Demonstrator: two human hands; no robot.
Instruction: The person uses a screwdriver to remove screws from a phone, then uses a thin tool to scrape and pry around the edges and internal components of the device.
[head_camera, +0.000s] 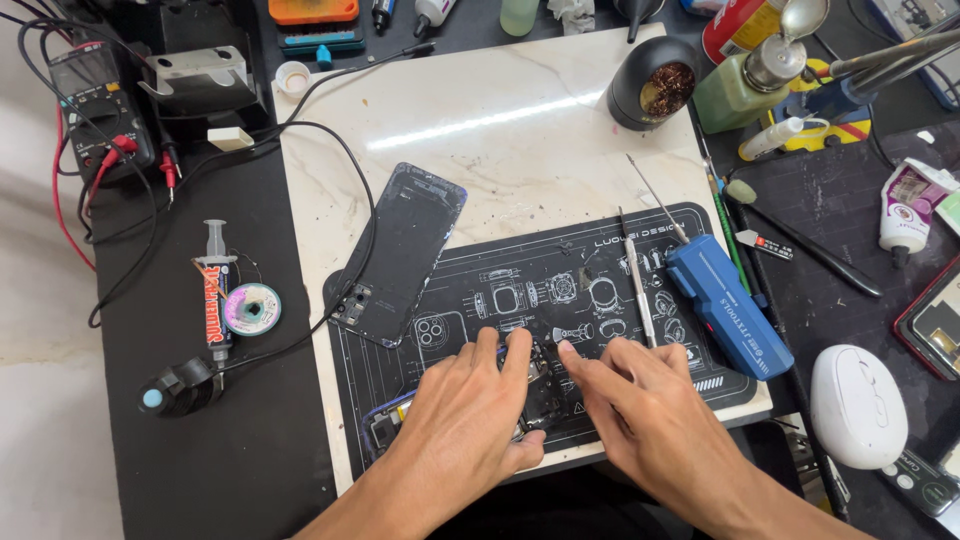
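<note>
My left hand (470, 415) lies flat over an opened phone body (392, 420) on the black work mat (600, 260), pressing and steadying it; only the phone's left end and a bit of its middle show. My right hand (640, 400) comes in from the right, its index fingertip touching the phone's inner parts next to my left fingers. The phone's dark back cover (405, 250) rests tilted at the mat's upper left. A metal screwdriver (637, 285) and a blue electric screwdriver (725, 300) lie just beyond my right hand.
A marble slab (500, 100) carries the mat. To the left lie a syringe (215, 290), a solder wick spool (252, 308), a multimeter (95, 100) and black cables. At the right are a brass-wool tip cleaner (660, 85), a green pump bottle (745, 85), a white mouse (857, 405) and tubes.
</note>
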